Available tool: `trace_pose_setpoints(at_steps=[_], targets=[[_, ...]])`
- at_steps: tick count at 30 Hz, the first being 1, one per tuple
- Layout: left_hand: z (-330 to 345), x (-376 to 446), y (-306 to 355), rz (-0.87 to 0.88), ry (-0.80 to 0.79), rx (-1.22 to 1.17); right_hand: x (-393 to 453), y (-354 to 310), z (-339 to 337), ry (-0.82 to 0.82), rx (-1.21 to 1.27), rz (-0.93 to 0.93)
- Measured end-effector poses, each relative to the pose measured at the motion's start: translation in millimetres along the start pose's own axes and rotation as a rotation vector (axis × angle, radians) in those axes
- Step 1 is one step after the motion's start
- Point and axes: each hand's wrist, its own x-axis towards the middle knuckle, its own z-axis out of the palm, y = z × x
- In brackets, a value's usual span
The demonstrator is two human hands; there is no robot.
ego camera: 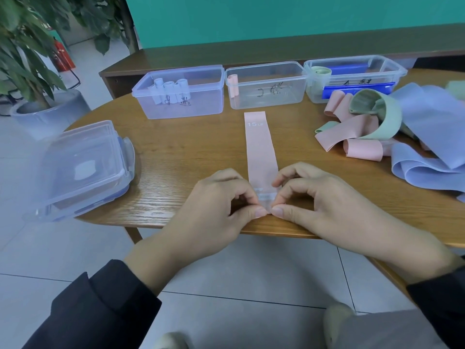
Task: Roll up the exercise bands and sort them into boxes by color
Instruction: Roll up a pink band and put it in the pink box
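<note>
A pink exercise band (260, 144) marked "15 LB" lies flat and straight on the wooden table (186, 157), running away from me. My left hand (221, 205) and my right hand (317, 200) both pinch its near end at the table's front edge. Three clear boxes stand in a row behind it: the left box (201, 107) holds three rolled pale blue bands, the middle box (286, 102) holds one pink roll (233, 85), the right box (312, 94) holds a green roll (320, 71).
A loose heap of pink, green and pale blue bands (372, 124) covers the table's right side. Stacked clear lids (80, 167) overhang the left edge. A potted plant (32, 71) stands on the floor at the left. A teal wall and wooden ledge run behind the boxes.
</note>
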Motion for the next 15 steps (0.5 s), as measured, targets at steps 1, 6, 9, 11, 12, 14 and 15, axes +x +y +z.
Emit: trace_pose_setpoints(at_steps=[1, 6, 9, 11, 12, 14, 15], targets=[[0, 1, 1, -0.031, 0.000, -0.009, 1, 0, 0, -0.006, -0.016, 0.012], [4, 3, 5, -0.106, 0.013, -0.088, 5, -1, 1, 0.022, -0.048, 0.071], [8, 2, 3, -0.061, 0.056, -0.103, 8, 2, 0, 0.054, -0.047, 0.076], [12, 1, 1, 0.005, 0.111, -0.063, 9, 3, 1, 0.056, -0.064, 0.077], [14, -1, -1, 0.051, 0.137, -0.026, 9, 3, 2, 0.054, -0.068, 0.080], [19, -5, -2, 0.159, 0.186, 0.063, 10, 4, 3, 0.048, -0.071, 0.085], [22, -7, -4, 0.211, 0.209, 0.101, 9, 4, 3, 0.047, -0.075, 0.087]])
